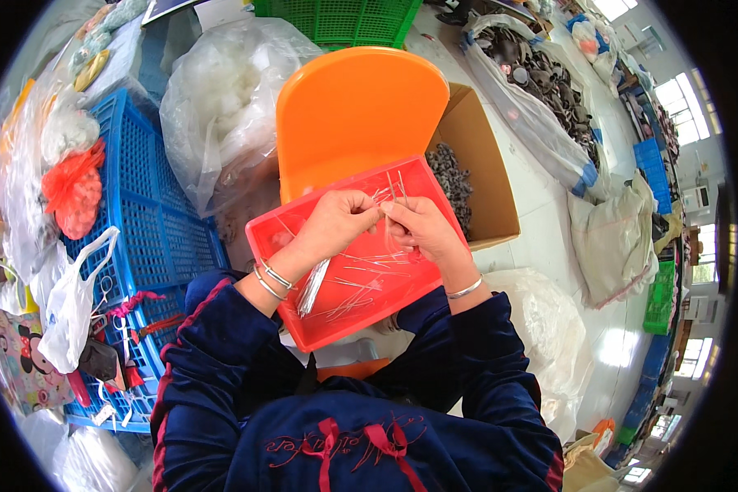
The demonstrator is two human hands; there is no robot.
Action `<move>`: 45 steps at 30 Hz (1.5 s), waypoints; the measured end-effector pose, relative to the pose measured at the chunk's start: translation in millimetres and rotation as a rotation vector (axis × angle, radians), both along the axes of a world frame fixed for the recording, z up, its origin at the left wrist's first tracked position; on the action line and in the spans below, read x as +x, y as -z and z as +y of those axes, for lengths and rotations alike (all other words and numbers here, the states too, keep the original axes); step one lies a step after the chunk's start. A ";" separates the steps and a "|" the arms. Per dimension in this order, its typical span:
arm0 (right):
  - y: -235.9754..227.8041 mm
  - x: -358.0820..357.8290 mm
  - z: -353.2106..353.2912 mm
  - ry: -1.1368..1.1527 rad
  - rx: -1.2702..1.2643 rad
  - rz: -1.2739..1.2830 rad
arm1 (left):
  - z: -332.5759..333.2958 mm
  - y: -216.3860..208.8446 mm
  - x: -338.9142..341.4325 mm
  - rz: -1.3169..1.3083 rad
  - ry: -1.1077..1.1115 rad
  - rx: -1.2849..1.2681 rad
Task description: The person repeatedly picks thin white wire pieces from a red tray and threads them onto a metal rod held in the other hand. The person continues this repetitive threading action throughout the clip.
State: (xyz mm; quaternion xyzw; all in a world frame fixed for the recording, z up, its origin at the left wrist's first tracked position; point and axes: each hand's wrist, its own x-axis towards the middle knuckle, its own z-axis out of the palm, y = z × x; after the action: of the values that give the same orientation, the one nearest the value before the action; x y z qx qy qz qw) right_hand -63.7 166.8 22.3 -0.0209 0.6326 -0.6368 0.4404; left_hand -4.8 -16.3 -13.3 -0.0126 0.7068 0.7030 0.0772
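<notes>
My left hand (342,224) and my right hand (425,232) meet fingertip to fingertip over a shallow red tray (303,330). A few thin wires (392,187) stick up from my right hand's pinched fingers. My left thumb and forefinger are pinched together beside them; what lies between these fingertips is too small to make out. Inside the tray, a bundle of silvery wires (312,289) lies beneath my left wrist. Several loose wires (348,304) are scattered across the tray's floor.
Behind the tray rises an orange chair back (361,115). A cardboard box (492,193) with dark grey pieces stands to its right, a clear bag of white stuffing (221,98) to its left. Blue crates (168,221) flank my left side. A sack of dark pieces (533,82) lies far right.
</notes>
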 end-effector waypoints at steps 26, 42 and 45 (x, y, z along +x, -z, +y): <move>6.0 2.5 -2.9 0.207 -0.255 -0.044 | -0.2 -14.2 6.5 -0.198 0.045 0.129; 10.4 1.3 -4.4 0.209 -0.188 0.186 | -7.4 -19.8 5.2 -0.357 0.114 0.294; 5.9 0.8 -5.3 0.230 -0.156 0.199 | -8.0 -25.3 5.2 -0.390 0.136 0.252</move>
State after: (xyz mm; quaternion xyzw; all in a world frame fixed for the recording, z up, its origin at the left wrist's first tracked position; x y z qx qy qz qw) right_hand -62.9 161.5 16.4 -0.0456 0.6199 -0.7250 0.2966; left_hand 0.4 -24.4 12.0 -0.0905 0.5844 0.7631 0.2605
